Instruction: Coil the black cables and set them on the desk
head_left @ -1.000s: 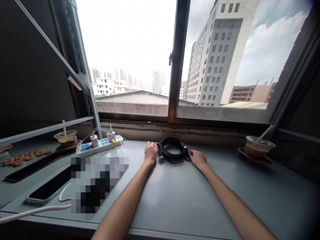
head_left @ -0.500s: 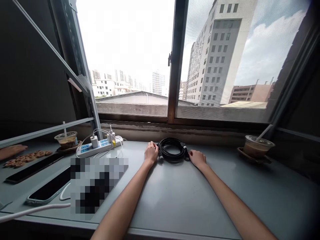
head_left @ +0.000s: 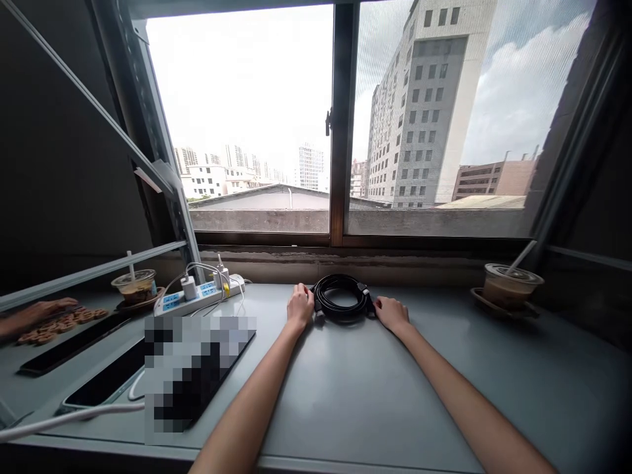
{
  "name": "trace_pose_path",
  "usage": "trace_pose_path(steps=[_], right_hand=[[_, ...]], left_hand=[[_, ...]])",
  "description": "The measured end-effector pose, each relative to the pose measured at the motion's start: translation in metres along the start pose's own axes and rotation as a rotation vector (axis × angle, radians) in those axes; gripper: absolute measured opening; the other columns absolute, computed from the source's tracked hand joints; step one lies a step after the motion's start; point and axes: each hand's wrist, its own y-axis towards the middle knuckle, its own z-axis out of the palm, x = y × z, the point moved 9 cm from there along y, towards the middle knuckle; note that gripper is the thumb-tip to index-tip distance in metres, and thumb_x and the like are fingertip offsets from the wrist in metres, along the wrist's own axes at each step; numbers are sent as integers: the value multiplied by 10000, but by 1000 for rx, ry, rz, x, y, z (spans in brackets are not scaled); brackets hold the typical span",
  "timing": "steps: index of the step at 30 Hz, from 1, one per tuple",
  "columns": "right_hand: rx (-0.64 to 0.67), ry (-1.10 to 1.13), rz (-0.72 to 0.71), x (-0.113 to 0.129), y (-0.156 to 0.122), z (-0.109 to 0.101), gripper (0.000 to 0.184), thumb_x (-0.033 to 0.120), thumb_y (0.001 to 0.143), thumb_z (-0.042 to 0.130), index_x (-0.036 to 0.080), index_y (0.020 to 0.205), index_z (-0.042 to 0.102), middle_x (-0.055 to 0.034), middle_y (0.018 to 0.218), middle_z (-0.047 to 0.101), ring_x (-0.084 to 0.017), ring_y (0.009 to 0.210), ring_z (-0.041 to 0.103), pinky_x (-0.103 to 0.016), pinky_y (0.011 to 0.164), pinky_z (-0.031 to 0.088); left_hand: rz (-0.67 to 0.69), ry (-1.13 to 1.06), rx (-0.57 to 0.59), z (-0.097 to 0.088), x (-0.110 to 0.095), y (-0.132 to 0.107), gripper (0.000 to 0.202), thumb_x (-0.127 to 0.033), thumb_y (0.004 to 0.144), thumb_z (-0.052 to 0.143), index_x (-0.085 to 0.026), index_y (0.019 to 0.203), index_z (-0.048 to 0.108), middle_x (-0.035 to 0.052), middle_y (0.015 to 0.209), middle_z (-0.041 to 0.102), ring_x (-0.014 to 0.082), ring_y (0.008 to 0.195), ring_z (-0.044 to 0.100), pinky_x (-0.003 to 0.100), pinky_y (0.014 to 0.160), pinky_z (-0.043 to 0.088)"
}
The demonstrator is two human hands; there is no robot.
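A coiled black cable [head_left: 342, 295] lies on the grey tabletop near the window wall, its dark plug ends showing at the coil's sides. My left hand [head_left: 300, 308] rests at the coil's left edge, fingers curled in. On the opposite side my right hand [head_left: 392, 313] is also closed, its fingertips close against a black connector [head_left: 370, 307]. Both hands lie low on the table. The undersides of the fingers are hidden, so I cannot tell whether either hand grips the cable or only touches it.
At left are a white power strip [head_left: 200, 296] with chargers, an iced drink [head_left: 135, 286], phones including a dark one [head_left: 74, 343], and a blurred-out patch. Another person's hand [head_left: 42, 315] is over small brown pieces [head_left: 64, 326]. A second drink [head_left: 511, 286] stands at right.
The other person's hand at left has moved right, above the brown pieces. My view has shifted slightly; my hands and the coiled cable keep their places.
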Motion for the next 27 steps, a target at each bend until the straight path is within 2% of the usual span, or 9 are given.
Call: trace_pose_path(steps=[20, 27], right_hand=[[-3, -22, 12, -3, 3, 2, 291, 389, 940, 442, 142, 919, 595, -44, 885, 595, -153, 811, 565, -337, 773, 461], [0, -34, -8, 0, 1, -1, 283, 381, 939, 453, 135, 927, 593, -43, 886, 595, -158, 830, 572, -352, 788, 468]], left_hand=[[14, 30, 57, 10, 0, 3, 246, -256, 909, 298, -190, 931, 534, 89, 1040, 558, 178, 855, 577, 285, 720, 415], [5, 35, 94, 11, 1, 1, 247, -273, 922, 358, -142, 951, 565, 76, 1011, 588, 157, 865, 568, 322, 775, 441]])
